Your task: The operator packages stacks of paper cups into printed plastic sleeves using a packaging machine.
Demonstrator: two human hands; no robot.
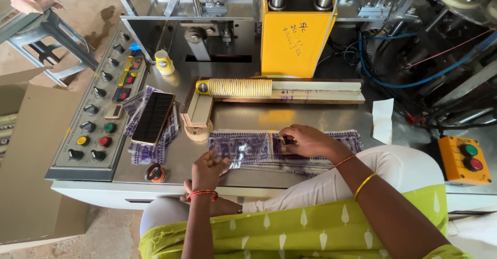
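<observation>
The steel counter (310,116) is seen first, broad, smooth and faintly reflective, with a yellow box-shaped machine housing (295,36) risen at its back edge. Along the left edge a grey control panel (96,119) is laid out, studded with black knobs and round yellow, green and red buttons.

Across the near part of the counter a stack of thin purple-printed plastic sleeves (259,147) is spread flat, glossy and crinkled, long and rectangular. Both forearms are brought in from the lower edge, over a lap clothed in green and white. The right hand (308,141) is stretched forward with the palm down and the fingers curled onto the middle of the stack; the top sleeve appears to be pinched at its edge. The left hand (209,170) is held lower and nearer the body, wrist ringed by red bangles, fingers gathered around the near left corner of the same sleeves, a shiny fold lifted between them. So the stack lies directly under and between the two hands.

Behind it, a row of nested yellow paper cups (235,87) is lain sideways in a pale wooden trough (316,90), ribbed rims packed tightly. To the left, a dark flat phone (154,117) is rested on more purple sleeves. A single small yellow cup (164,62) is stood upright near the panel, and a roll of tape (155,173) is placed at the counter's front edge.
</observation>
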